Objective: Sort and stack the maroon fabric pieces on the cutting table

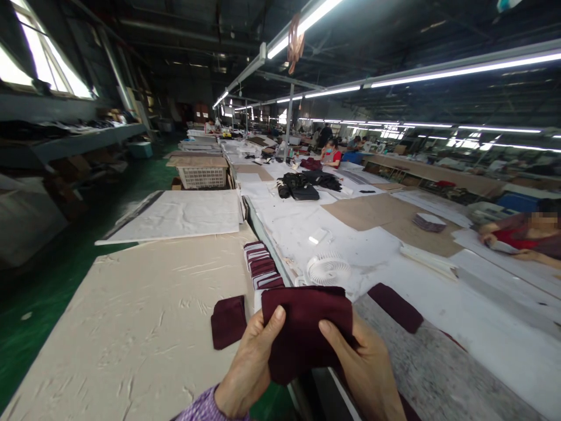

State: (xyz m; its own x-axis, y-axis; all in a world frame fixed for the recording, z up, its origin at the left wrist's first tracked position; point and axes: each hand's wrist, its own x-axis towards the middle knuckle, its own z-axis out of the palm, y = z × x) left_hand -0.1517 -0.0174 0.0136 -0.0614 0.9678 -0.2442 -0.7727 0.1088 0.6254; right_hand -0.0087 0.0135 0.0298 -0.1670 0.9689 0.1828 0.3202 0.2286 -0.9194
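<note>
L hand (pixel 254 356) + R hand (pixel 366 362) gripping maroon cloth (pixel 307 333)

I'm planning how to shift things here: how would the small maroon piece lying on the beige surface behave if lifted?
The maroon piece would probably feel floppy, since it looks like cloth. Lying low and flat, it seems unlikely to roll or tip.

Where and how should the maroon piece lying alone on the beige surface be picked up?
Probably by its near edge, coming in low from the person's side, thumb on top and fingers slipped beneath. The lone maroon piece lies flat, so its edges offer the likeliest grip; the near one looks unobstructed, while the left hand is close to its right edge.
</note>
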